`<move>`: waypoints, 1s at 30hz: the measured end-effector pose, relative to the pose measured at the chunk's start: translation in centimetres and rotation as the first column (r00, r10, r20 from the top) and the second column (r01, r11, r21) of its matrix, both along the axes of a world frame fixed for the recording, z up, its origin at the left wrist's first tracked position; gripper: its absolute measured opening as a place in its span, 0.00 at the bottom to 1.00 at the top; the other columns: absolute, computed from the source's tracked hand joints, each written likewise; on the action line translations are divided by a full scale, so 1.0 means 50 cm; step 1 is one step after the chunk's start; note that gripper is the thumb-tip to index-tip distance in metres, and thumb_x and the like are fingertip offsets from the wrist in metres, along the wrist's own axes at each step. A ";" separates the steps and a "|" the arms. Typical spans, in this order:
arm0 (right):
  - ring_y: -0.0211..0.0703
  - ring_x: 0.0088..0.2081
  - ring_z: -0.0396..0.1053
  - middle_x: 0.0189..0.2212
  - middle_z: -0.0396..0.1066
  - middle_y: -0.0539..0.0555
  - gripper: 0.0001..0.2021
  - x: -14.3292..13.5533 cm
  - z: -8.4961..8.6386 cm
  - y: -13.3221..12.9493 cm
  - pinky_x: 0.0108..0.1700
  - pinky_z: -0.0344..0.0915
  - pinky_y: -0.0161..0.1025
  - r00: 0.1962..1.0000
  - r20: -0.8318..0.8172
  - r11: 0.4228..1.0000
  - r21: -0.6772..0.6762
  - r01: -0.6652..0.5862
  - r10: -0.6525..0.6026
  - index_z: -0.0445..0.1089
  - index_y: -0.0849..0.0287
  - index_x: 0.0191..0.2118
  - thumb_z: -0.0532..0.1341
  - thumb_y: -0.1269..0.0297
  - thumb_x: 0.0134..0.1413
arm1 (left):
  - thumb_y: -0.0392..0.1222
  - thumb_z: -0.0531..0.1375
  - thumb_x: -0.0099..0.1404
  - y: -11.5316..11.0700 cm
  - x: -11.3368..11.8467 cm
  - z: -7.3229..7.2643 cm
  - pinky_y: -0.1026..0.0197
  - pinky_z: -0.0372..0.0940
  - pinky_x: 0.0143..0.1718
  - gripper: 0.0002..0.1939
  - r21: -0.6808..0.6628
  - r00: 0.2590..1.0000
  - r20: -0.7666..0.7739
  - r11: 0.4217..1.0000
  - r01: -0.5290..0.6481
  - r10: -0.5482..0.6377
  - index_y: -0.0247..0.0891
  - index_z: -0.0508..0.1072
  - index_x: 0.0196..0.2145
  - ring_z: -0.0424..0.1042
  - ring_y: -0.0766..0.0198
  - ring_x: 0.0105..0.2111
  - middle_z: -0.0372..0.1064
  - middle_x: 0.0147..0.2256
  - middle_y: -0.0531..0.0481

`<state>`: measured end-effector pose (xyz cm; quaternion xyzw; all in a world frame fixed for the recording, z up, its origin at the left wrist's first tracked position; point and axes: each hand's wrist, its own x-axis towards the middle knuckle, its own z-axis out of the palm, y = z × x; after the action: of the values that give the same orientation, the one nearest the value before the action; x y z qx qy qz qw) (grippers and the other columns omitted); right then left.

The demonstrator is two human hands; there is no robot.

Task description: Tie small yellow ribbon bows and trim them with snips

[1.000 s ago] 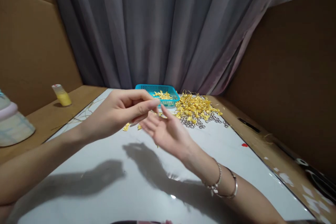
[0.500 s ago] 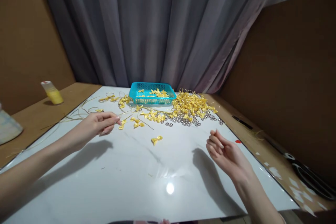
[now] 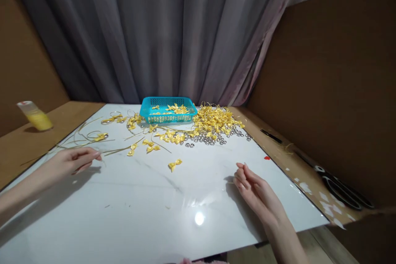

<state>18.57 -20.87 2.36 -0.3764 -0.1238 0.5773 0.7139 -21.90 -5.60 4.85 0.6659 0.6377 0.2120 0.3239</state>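
Note:
My left hand (image 3: 72, 161) rests low on the white tabletop (image 3: 148, 210) at the left. Its thumb and fingers pinch the end of a thin gold strand (image 3: 119, 151) that runs right toward a small yellow bow (image 3: 131, 151). My right hand (image 3: 256, 192) lies at the right, palm up and fingers loosely curled, with nothing in it. A single yellow bow (image 3: 174, 164) lies on the table between the hands. More bows and gold strands are scattered behind it.
A turquoise basket (image 3: 168, 112) with some bows stands at the back, beside a heap of yellow bows (image 3: 215, 120) and small silver bells (image 3: 206, 140). A yellow bottle (image 3: 35, 116) stands far left. Black scissors (image 3: 342, 187) lie on the brown ledge at right.
My hands were together at the middle and have moved apart, the left going far left and the right going right and down. A single bow now lies between them. The view has shifted.

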 end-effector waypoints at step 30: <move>0.50 0.62 0.49 0.63 0.48 0.61 0.42 -0.056 0.017 -0.007 0.59 0.50 0.52 0.253 0.911 0.893 -0.209 -0.398 0.326 0.32 0.51 0.66 0.59 0.58 0.53 | 0.54 0.56 0.61 -0.086 0.449 -0.056 0.65 0.41 0.19 0.21 -0.172 0.443 0.670 0.455 0.873 -0.596 0.33 0.66 0.22 0.45 0.73 0.15 0.50 0.14 0.60</move>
<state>15.80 -21.22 3.18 -0.5736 -0.6071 0.4026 0.3745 0.58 -9.89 2.04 0.6879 0.1812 0.0398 0.7017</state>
